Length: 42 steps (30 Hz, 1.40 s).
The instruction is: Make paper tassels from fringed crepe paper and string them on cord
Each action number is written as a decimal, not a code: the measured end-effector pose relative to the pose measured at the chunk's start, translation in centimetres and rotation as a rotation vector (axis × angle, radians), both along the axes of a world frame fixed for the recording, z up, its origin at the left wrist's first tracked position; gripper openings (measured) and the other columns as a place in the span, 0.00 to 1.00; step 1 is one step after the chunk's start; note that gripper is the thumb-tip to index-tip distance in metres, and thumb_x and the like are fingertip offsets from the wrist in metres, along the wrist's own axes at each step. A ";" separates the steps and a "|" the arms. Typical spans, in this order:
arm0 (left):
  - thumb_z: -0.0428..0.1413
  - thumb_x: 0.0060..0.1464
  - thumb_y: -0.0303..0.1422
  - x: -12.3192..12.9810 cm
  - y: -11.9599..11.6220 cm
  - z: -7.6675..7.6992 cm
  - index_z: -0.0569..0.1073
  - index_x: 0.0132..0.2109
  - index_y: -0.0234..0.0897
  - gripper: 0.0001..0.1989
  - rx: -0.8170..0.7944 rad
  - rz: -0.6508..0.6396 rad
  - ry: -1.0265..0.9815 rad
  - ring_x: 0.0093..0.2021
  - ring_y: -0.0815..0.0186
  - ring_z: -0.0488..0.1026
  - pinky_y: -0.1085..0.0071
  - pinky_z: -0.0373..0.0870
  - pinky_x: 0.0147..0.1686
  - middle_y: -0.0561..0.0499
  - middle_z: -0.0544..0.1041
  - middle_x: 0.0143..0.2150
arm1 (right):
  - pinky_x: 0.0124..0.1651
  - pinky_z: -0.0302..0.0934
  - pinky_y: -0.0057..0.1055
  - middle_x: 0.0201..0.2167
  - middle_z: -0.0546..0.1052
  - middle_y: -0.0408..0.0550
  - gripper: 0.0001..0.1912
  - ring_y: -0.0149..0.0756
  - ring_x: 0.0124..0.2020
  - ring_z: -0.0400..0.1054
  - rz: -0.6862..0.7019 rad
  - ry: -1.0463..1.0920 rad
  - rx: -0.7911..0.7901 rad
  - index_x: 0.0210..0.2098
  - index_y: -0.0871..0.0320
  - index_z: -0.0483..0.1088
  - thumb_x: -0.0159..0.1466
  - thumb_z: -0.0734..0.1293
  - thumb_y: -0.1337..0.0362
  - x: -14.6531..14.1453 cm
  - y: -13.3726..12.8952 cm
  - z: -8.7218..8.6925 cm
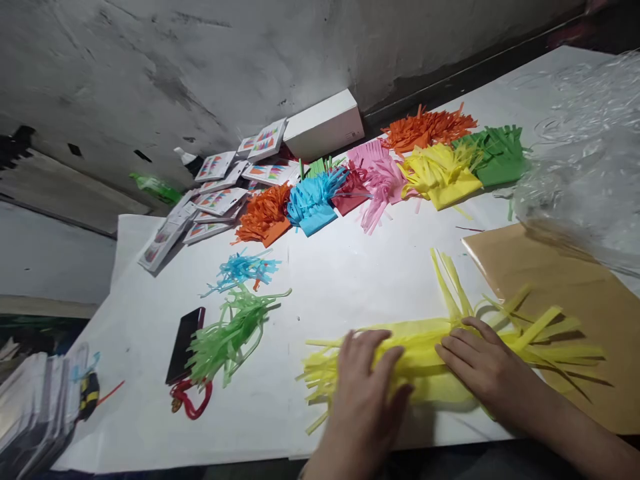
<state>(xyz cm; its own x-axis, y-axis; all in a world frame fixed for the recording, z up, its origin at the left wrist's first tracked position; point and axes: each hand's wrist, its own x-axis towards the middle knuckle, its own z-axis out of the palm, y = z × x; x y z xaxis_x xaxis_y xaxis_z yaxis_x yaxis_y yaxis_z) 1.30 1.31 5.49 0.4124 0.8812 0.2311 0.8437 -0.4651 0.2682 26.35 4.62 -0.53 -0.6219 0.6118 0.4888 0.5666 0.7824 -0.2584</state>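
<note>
A sheet of yellow tissue paper point(425, 353) with fringed strips at both ends lies across the front of the table. My left hand point(367, 380) is over its left part with fingers spread, slightly blurred; whether it touches the paper I cannot tell. On the paper's right part rests my right hand point(475, 357), its fingers stretched flat over the sheet and its thumb hidden. Some yellow strips stick up beyond the right hand, and others spread right over a brown paper sheet point(560, 267).
Folded fringed tissue bundles in several colours, such as a blue one point(317, 207), line the back. Behind them are stacked printed packets point(220, 200) and a white box point(325, 123). Left lie green strips point(233, 333) and a phone point(185, 343). Clear plastic point(590, 167) covers the right.
</note>
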 end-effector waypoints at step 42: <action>0.55 0.61 0.21 3.0 1.5 -4.4 0.74 0.43 0.42 0.10 0.183 -0.002 -0.064 0.50 0.58 0.72 0.49 0.51 0.65 0.48 0.79 0.49 | 0.49 0.53 0.43 0.31 0.72 0.48 0.14 0.40 0.35 0.64 -0.037 -0.015 -0.061 0.37 0.60 0.72 0.73 0.57 0.73 -1.8 0.6 0.7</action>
